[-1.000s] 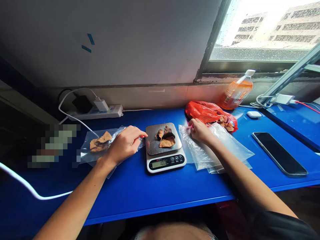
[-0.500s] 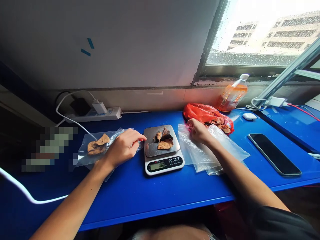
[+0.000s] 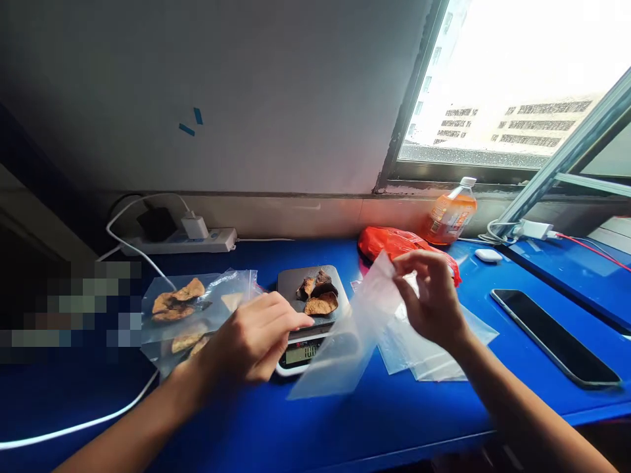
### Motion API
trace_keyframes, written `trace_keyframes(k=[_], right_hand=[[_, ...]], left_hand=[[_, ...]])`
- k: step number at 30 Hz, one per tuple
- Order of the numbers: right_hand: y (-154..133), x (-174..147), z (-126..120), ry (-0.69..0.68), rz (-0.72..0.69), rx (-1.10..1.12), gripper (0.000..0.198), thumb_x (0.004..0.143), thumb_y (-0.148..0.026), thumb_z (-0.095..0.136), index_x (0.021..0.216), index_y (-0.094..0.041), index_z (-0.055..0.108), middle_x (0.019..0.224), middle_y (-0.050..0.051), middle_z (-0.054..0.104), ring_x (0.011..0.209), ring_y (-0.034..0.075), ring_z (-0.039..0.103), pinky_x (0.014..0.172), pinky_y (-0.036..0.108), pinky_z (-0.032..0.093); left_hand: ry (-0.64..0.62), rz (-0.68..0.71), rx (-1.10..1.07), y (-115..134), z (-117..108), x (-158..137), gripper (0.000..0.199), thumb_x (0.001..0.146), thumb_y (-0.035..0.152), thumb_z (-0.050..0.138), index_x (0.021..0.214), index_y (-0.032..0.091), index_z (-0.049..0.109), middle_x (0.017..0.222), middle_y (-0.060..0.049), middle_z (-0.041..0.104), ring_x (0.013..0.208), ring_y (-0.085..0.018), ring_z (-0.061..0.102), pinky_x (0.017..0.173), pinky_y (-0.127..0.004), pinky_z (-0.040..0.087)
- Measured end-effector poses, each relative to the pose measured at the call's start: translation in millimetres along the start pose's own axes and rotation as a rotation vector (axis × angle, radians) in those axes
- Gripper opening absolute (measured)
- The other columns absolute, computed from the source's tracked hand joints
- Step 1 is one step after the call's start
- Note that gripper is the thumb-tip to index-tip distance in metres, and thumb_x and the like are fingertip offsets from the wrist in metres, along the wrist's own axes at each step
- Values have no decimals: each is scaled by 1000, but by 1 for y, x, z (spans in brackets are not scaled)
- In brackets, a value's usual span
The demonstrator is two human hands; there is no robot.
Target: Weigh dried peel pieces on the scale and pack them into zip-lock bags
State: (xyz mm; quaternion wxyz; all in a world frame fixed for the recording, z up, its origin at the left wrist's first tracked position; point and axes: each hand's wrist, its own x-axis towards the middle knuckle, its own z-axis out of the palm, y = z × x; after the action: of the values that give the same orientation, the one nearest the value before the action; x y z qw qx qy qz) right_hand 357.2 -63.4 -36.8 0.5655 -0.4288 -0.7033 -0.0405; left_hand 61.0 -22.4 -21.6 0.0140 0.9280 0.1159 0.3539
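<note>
My right hand [image 3: 428, 295] pinches a clear plastic bag [image 3: 345, 348] by its top corner. Slanting down to the left, the bag hangs in front of the digital kitchen scale [image 3: 310, 270] and covers part of its front. Several brown dried slices [image 3: 321, 303] lie on the metal plate; part of the lit display shows. My left hand [image 3: 259, 335] is over the scale's left front side, its fingers loosely curled and the index finger stretched toward the bag. Nothing shows in it. Under and beyond that wrist lie bags with dried slices [image 3: 180, 302].
More clear bags [image 3: 438, 355] lie under my right wrist. Behind them stand a red plastic bag [image 3: 389, 243] and an orange drink bottle [image 3: 451, 213]. A phone [image 3: 557, 338] and a white case [image 3: 488, 255] lie right. A power strip [image 3: 211, 241] with cables is back left.
My right hand has lifted one clear bag off the pile and brought it left, toward the scale. My left hand has moved right and nearer to me. The view has tilted up slightly.
</note>
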Motion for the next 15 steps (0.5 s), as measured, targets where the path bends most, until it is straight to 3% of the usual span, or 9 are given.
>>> trace_keyframes(k=[5, 7, 10, 15], right_hand=[[-56, -29, 34, -190, -95, 178, 37, 88, -4, 50, 118, -25, 44, 91, 3, 56, 79, 14, 58, 72, 29, 56], [-61, -36, 42, -223, -79, 230, 36, 88, -5, 52, 118, -24, 43, 93, 3, 56, 81, 13, 59, 73, 29, 56], [-62, -39, 49, -246, -18, 298, 34, 88, -7, 54, 116, -23, 43, 91, 2, 56, 80, 13, 59, 73, 27, 55], [-65, -39, 52, -291, 41, 390, 26, 90, -8, 52, 109, -24, 43, 90, 1, 55, 78, 11, 57, 71, 25, 52]], left_hand=[[45, -180, -155, 18, 20, -5, 38, 96, 12, 50, 133, 20, 52, 105, -7, 70, 83, -14, 68, 78, -26, 57], [36, -195, -213, 22, 20, -1, 30, 96, 17, 53, 126, 20, 57, 106, -7, 72, 82, -14, 69, 77, -26, 58], [-32, -203, -305, 27, 13, 7, 12, 94, 24, 61, 102, 18, 67, 91, -5, 73, 78, -16, 70, 71, -26, 57], [-127, -351, -452, 27, 10, 11, 18, 89, 35, 67, 88, 17, 68, 85, -5, 71, 74, -17, 68, 66, -27, 55]])
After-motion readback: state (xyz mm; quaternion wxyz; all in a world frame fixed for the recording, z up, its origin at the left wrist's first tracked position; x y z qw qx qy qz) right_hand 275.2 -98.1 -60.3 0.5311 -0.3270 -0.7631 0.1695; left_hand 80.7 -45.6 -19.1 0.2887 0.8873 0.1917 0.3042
